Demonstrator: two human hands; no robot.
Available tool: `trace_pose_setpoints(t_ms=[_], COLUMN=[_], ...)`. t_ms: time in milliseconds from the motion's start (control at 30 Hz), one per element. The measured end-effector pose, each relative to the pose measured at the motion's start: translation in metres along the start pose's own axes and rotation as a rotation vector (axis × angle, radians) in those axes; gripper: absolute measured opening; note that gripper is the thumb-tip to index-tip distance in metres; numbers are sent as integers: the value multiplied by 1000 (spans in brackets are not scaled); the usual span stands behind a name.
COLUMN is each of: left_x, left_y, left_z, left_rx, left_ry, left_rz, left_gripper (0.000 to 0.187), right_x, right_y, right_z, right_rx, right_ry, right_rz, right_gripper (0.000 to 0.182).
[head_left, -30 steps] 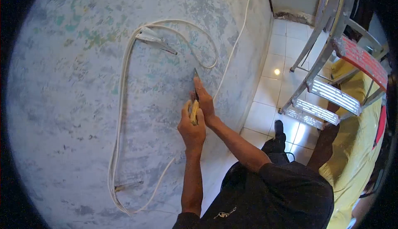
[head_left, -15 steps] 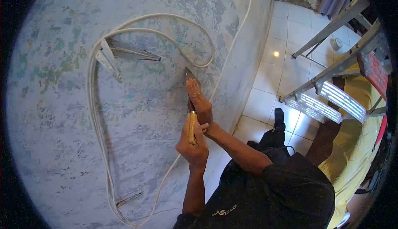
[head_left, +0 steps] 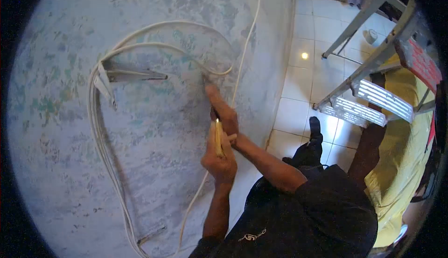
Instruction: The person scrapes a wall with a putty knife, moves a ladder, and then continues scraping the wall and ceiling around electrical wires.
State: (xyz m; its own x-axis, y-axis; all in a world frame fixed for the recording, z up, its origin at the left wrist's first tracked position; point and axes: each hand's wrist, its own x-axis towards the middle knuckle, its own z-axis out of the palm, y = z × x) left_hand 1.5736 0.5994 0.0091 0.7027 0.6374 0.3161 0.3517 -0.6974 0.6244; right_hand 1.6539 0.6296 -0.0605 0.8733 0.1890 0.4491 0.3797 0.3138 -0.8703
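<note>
My left hand (head_left: 219, 162) is wrapped around the yellow handle of a scraper (head_left: 219, 139), which points up the image. Its metal blade runs under my right hand (head_left: 223, 113), and only a dark, blurred tip shows beyond the fingers. The fingers of my right hand lie stretched along the blade, pressing it toward the patchy blue-grey wall (head_left: 154, 118). Just above the fingertips, a loop of white cable (head_left: 172, 48) hangs against the wall. Motion smears both hands a little.
The cable bundle hangs over a metal bracket (head_left: 135, 75) jutting from the wall; a second projection (head_left: 151, 234) sits lower down. A stepladder (head_left: 385, 100) stands on white floor tiles (head_left: 296, 80) at the right, beside yellow cloth (head_left: 401, 118). My dark-clad foot (head_left: 315, 129) is near the ladder.
The view has shifted, moving the wall and cables slightly left and down. Against the wall, both hands and the scraper have slid a short way up the image, closer to the cable loop.
</note>
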Motion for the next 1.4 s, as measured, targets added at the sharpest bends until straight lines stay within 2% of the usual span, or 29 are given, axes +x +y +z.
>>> trace_pose_setpoints(t_ms=[33,67,133,200,267,433,567,667,800,833,900,933,1067,1267,1400], left_x=[-9,-15,-22,-15,-18,-28,-9,26,-8,-12,-6,-4,12,6,53], left_y=[-2,-3,11,4,0,1,-7,6,-2,13,11,10,-1,-2,12], left_z=[-1,-3,-14,-11,-13,-22,-22,-8,0,-2,-3,-5,-9,-7,5], left_rx=[252,243,13,-61,9,-3,22,-30,105,-69,-17,39,-65,-43,-20], left_ry=[77,63,18,30,23,60,37,-28,68,66,40,30,31,63,2], left_rz=[202,211,-66,-102,2,-45,55,50,111,-4,57,112,29,76,141], left_gripper=[34,34,35,35,35,34,32,31,32,33,33,34,34,34,34], right_x=[-13,-22,-27,-24,-27,-55,-25,6,-28,-36,-42,-36,-10,24,62], right_y=[-4,-5,-5,0,-1,-20,-1,7,-3,-8,-11,-9,-5,-2,10], right_z=[-3,-3,1,6,8,6,14,9,-10,-14,-13,-10,9,14,5], right_rx=[5,15,26,32,37,59,45,55,54,61,75,78,80,45,54], right_ry=[-37,-55,-61,-61,-65,-109,-61,-21,-68,-82,-100,-97,-59,7,52], right_rz=[10,17,29,18,12,22,-22,-12,-21,-17,-12,-21,-49,-86,-89], right_gripper=[55,55,55,55,55,55,55,54,54,54,54,54,54,54,54])
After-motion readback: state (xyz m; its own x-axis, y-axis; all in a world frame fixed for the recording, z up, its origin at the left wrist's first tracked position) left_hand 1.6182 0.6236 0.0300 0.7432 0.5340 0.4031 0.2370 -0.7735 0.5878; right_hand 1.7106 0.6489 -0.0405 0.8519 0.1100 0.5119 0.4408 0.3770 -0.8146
